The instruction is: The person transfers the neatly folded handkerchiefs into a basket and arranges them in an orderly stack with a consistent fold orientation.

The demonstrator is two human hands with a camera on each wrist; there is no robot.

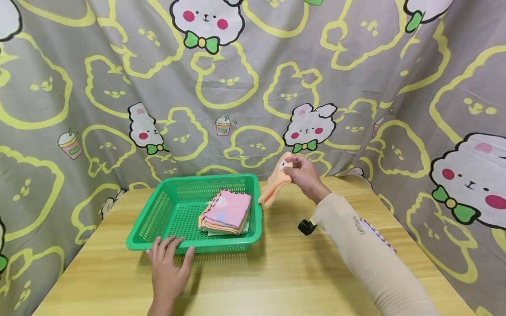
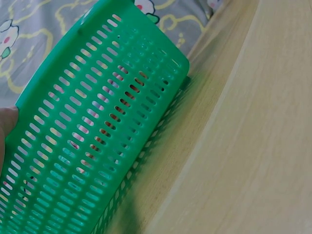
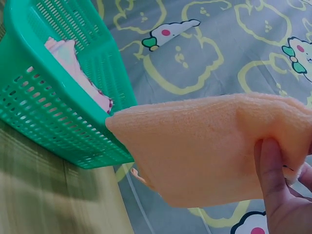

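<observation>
A green slotted basket (image 1: 158,219) stands on the wooden table (image 1: 276,276) and holds a stack of folded cloths (image 1: 227,211), pink on top. My left hand (image 1: 169,259) lies with straight fingers against the basket's near rim; the basket wall (image 2: 92,131) fills the left wrist view. My right hand (image 1: 302,173) pinches a folded orange cloth (image 1: 274,183) in the air just right of the basket. In the right wrist view the orange cloth (image 3: 204,146) hangs from my fingers (image 3: 273,180) beside the basket (image 3: 53,107).
A small black object (image 1: 306,227) lies on the table under my right forearm, with a striped cloth edge (image 1: 377,235) beside the sleeve. A grey curtain with rabbit prints (image 1: 253,87) encloses the table at the back and both sides.
</observation>
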